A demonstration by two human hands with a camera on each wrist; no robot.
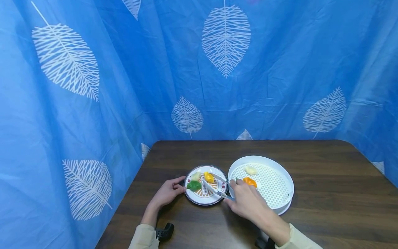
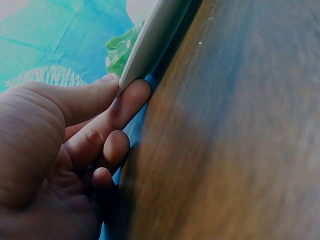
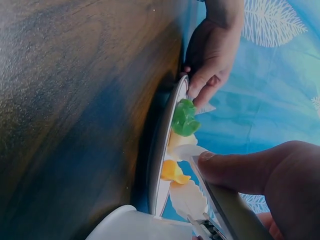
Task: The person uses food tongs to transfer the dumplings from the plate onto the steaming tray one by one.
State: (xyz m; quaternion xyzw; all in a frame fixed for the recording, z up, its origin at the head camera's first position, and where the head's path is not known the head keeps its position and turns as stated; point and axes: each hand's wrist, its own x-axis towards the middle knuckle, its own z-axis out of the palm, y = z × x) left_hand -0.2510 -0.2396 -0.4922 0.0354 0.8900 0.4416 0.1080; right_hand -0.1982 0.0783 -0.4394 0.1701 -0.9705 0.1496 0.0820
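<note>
My left hand (image 1: pixel 168 191) pinches the rim of a white patterned plate (image 1: pixel 206 201), thumb above and index finger (image 2: pixel 135 95) underneath. On the plate lie a green piece (image 1: pixel 194 185), a pale piece (image 1: pixel 196 176) and a yellow piece (image 1: pixel 208 177), soft and lumpy like dumplings. My right hand (image 1: pixel 248 202) holds metal tongs (image 3: pixel 220 200) with pale scalloped tips. Those tips are spread on either side of the yellow piece, over the plate. Under the right hand's fingers, an orange piece (image 1: pixel 250 182) shows partly hidden in a white round perforated basket (image 1: pixel 275 186).
The basket stands against the plate's right side, with a pale piece (image 1: pixel 250 170) near its back and a white base under it. Both dishes sit on a dark wooden table (image 1: pixel 329 193). A blue leaf-patterned curtain (image 1: pixel 273 69) hangs behind and at the sides.
</note>
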